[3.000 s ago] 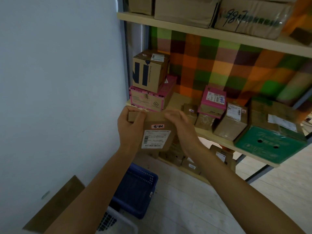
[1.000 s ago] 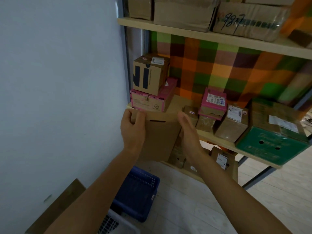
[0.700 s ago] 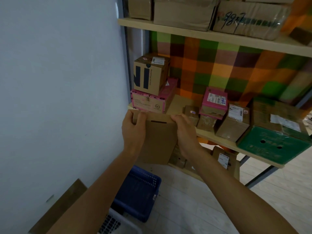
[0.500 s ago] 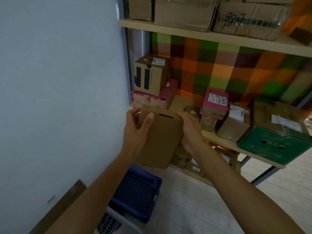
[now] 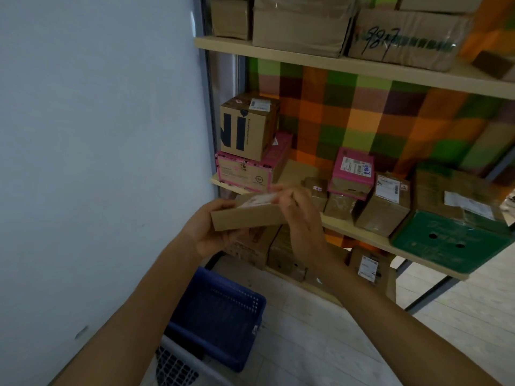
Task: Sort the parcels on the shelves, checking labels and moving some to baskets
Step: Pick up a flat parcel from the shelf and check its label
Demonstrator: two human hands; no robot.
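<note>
From the head view, the flat brown parcel (image 5: 246,215) lies level in front of the middle shelf (image 5: 359,232), left hand (image 5: 207,232) cupped under it, right hand (image 5: 298,207) clamped on its far end. Tilting the label up should make it readable. The blue basket (image 5: 220,316) waits below, unobstructed; stacked boxes (image 5: 245,143) crowd the shelf behind.

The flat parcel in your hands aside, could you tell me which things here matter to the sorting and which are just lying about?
In the job:
flat brown parcel, held by left hand and right hand
blue basket
pink parcel
green box

Lying about:
checked cloth
white basket
</note>
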